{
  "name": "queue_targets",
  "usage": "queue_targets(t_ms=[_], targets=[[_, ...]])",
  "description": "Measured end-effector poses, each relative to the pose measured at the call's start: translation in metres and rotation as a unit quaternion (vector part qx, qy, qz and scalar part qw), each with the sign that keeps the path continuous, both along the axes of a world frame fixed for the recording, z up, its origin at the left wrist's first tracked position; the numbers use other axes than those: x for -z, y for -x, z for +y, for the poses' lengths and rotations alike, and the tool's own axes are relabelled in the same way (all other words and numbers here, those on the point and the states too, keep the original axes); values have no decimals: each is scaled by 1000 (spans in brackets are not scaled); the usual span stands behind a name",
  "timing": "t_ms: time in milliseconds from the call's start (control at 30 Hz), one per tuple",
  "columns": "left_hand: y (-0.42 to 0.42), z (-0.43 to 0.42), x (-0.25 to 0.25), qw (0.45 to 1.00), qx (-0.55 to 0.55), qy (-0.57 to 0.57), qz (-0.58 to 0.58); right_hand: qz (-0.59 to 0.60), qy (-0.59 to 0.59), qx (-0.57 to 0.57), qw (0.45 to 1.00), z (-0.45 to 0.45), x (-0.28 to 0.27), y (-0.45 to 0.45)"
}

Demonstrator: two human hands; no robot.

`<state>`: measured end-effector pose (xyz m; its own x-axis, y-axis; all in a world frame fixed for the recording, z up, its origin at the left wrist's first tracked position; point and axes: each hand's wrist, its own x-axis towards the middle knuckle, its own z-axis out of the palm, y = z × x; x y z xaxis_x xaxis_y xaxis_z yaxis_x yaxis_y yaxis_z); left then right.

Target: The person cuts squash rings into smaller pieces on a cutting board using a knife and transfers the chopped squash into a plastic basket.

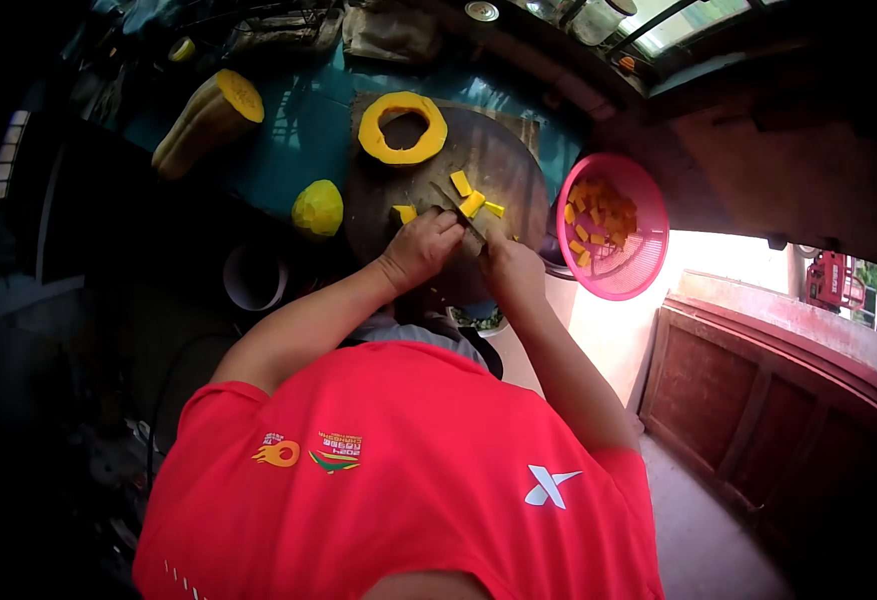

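Note:
My right hand (503, 262) is closed round the handle of a knife (460, 212), whose blade points up and left over a round wooden board (513, 165). Just left of the blade, my left hand (428, 243) has its fingers bent together near the blade; what they hold, if anything, is hidden. Cut pumpkin pieces (472, 204) lie beside the blade, and another piece (404, 214) is by my left hand. A hollow pumpkin ring (430, 149) rests at the back of the board.
A pink basket (648, 272) at the right holds several pumpkin chunks (603, 222). Left of the board sit a peeled pumpkin piece (318, 209) and a long cut pumpkin (198, 130) on the teal surface (293, 125). A white container (255, 278) stands below left.

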<state>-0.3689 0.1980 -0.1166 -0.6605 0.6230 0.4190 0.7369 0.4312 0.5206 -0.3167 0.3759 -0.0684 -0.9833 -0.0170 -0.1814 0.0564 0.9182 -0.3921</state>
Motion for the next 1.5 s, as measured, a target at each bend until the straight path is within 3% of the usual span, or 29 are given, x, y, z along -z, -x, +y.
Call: queue_targets(t_ms=[67, 267, 367, 567, 667, 867, 967, 1067, 1233, 1367, 1500], targets=[[6, 1, -1, 999, 7, 32, -27, 1, -16, -9, 1000, 1, 16, 6], [1, 5, 4, 999, -24, -25, 26, -43, -8, 28, 999, -1, -14, 6], [2, 2, 2, 1000, 0, -11, 21, -12, -23, 27, 999, 0, 15, 1], [-1, 2, 9, 999, 0, -40, 14, -12, -16, 5, 1000, -7, -26, 5], [2, 0, 6, 1000, 5, 21, -8, -23, -42, 27, 999, -8, 19, 7], [0, 4, 6, 998, -6, -53, 15, -18, -14, 13, 1000, -10, -22, 10], [-2, 1, 6, 1000, -5, -14, -8, -51, -34, 35, 997, -13, 18, 8], [2, 2, 4, 1000, -9, -15, -3, -45, -25, 40, 998, -9, 17, 12], [-2, 4, 7, 998, -32, -44, 30, -64, 22, 34, 997, -8, -12, 6], [9, 4, 3, 1000, -4, -10, 3, -26, -11, 52, 998, -4, 18, 9], [10, -11, -15, 998, 61, 20, 6, -17, -11, 19, 1000, -4, 8, 7]])
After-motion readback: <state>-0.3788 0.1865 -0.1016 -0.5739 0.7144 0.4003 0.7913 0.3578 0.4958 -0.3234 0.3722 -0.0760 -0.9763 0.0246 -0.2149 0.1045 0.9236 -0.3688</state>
